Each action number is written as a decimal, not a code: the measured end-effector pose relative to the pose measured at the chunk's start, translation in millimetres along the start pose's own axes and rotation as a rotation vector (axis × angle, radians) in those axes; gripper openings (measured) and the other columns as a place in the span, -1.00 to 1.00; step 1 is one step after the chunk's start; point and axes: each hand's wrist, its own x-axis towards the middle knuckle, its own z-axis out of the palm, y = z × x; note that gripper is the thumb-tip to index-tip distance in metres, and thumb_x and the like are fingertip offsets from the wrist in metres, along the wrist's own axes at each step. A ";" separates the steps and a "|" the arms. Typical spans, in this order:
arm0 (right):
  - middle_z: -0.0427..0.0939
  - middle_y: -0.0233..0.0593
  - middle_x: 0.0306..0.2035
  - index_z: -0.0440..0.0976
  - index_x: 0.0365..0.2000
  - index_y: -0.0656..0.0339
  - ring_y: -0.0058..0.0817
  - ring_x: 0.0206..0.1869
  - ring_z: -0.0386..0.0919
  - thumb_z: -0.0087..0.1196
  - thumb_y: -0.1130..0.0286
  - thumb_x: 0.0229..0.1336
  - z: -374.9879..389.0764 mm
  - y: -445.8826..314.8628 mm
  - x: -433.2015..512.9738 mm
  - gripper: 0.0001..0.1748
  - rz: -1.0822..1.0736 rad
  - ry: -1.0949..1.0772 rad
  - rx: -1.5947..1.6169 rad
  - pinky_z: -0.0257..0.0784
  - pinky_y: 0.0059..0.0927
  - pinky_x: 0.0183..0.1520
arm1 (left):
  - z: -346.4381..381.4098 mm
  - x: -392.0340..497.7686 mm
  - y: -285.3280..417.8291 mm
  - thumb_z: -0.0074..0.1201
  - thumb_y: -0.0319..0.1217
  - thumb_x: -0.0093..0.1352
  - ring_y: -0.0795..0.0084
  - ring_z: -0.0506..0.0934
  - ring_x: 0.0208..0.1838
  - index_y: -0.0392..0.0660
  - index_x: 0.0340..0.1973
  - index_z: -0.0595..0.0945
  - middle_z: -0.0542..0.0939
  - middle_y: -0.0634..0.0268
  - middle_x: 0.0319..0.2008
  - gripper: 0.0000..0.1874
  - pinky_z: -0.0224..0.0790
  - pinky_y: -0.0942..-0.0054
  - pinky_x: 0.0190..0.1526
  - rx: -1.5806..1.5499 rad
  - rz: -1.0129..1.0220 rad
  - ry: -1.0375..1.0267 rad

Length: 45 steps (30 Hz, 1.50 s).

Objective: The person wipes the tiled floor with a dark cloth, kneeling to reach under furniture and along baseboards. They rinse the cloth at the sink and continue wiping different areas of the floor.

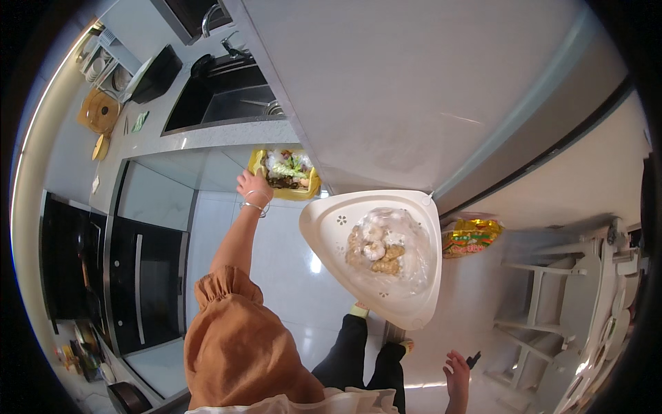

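Observation:
My left hand reaches out at the left edge of a waste bin lined with a yellow bag. Its fingers are apart, and I see nothing in them. Vegetable scraps and clear plastic fill the bin. My right hand hangs low at the right with its fingers partly curled. A small black object shows beside those fingers; whether they hold it is unclear. Before me stands a white three-cornered rack tray. On it, a clear plastic bag contains garlic bulbs and knobbly brown pieces, possibly ginger.
A tall pale cabinet or appliance side rises beyond the tray. Left of it runs a counter with a dark sink. A shiny printed packet stands on the floor at right, near white chairs.

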 end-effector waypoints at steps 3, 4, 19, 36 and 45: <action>0.49 -0.40 -0.12 0.42 -0.04 0.13 -0.58 -0.16 0.39 0.04 0.35 0.17 4.6 -3.5 -2.0 -0.68 -0.013 0.012 0.008 0.33 -0.43 -0.12 | 6.7 4.1 -13.6 0.10 -0.33 0.13 0.07 0.18 0.13 -0.01 -0.09 0.56 0.25 0.14 0.07 -0.61 0.06 0.09 0.08 0.074 -0.021 -0.081; 0.49 -0.40 -0.13 0.42 -0.05 0.13 -0.59 -0.15 0.39 0.04 0.34 0.17 4.6 -3.9 -4.1 -0.68 -0.011 0.022 0.015 0.33 -0.43 -0.12 | 9.7 2.9 -20.3 0.10 -0.30 0.13 0.07 0.19 0.14 -0.04 -0.17 0.60 0.26 0.15 0.07 -0.66 0.12 0.10 0.06 0.114 0.020 -0.037; 0.49 -0.36 -0.10 0.45 -0.03 0.16 -0.59 -0.03 0.38 -0.02 0.28 0.20 -99.5 88.0 -39.4 -0.66 -0.061 0.163 0.215 0.33 -0.52 -0.05 | -75.7 -305.7 110.9 0.04 -0.58 0.17 0.08 0.39 -0.03 -0.19 -0.24 0.57 0.48 0.10 -0.15 -0.77 0.22 0.21 0.04 -0.621 1.202 -0.242; 0.56 -0.39 -0.25 0.48 -0.11 0.18 -0.59 -0.25 0.46 -0.07 0.35 0.20 -386.8 212.9 -87.0 -0.72 0.051 0.433 0.296 0.37 -0.53 -0.19 | -59.2 -586.1 258.7 0.03 -0.58 0.22 0.26 0.48 -0.13 -0.21 -0.27 0.60 0.52 0.14 -0.18 -0.83 0.45 0.47 -0.25 -0.512 1.254 -0.687; 0.56 -0.30 -0.27 0.48 -0.11 0.24 -0.59 -0.29 0.47 -0.06 0.37 0.21 -474.2 169.7 -61.3 -0.72 0.030 0.454 0.201 0.38 -0.55 -0.24 | 13.1 -668.1 396.2 0.01 -0.55 0.25 0.29 0.51 -0.19 -0.18 -0.23 0.59 0.53 0.17 -0.19 -0.82 0.44 0.51 -0.24 -0.466 1.302 -0.864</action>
